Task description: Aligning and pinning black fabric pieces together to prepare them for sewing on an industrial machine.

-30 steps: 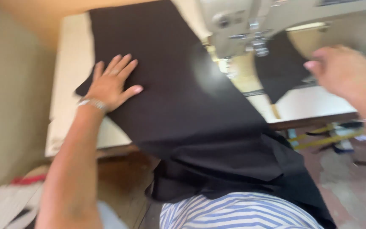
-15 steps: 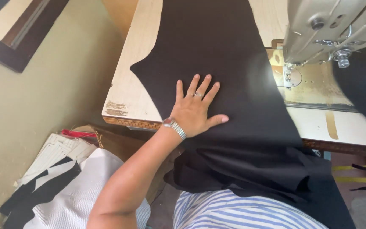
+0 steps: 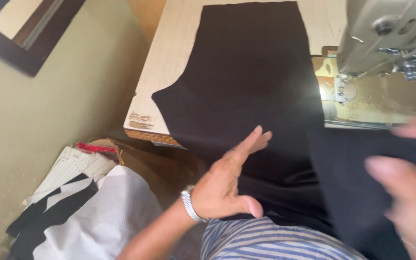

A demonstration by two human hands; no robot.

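Observation:
A large piece of black fabric lies flat on the pale wooden sewing table and hangs over its near edge into my lap. My left hand, with a metal watch on the wrist, hovers edge-on just above the fabric near the table's front edge, fingers straight and together, holding nothing. My right hand is blurred at the lower right, its fingers on a second piece of black fabric that it brings in over the first.
A grey sewing machine stands at the upper right, its needle area and metal plate beside the fabric. On the floor at the left lies a pile of white and black cloth pieces. A green wall runs along the left.
My left hand has lifted off the black fabric and turned edge-on. My right hand has come into view at the right with another black piece. The view has shifted to the left.

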